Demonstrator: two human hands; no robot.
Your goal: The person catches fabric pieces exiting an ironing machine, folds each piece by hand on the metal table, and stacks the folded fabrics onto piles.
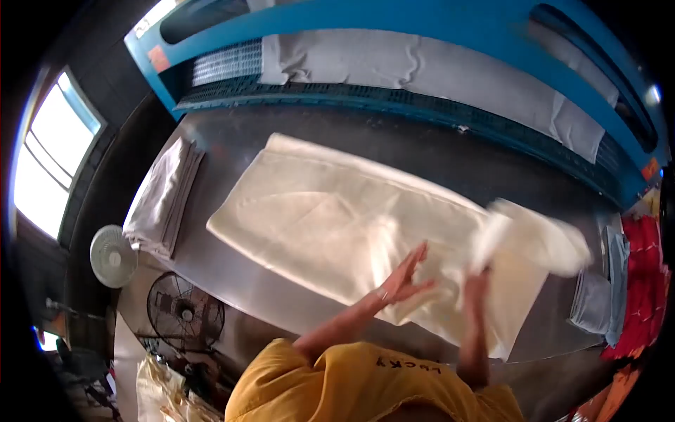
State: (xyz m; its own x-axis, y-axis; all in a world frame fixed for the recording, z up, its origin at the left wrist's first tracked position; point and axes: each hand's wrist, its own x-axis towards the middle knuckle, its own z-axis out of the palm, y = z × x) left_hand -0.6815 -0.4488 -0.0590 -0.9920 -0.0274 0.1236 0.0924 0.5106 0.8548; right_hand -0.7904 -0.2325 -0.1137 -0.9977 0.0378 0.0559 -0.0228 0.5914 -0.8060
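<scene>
A large cream cloth, folded in layers, lies across the metal table. My left hand is over its near middle, fingers spread and holding nothing. The cloth is creased beside that hand. To the right, my right hand grips part of the cloth; its fingers are smeared by motion. Above it a raised flap of the same cloth is blurred and bends over to the right.
The metal table runs below a blue machine with white cloths on its bed. A folded stack of pale cloth lies left. Grey and red fabrics sit right. A black fan and a white fan stand left.
</scene>
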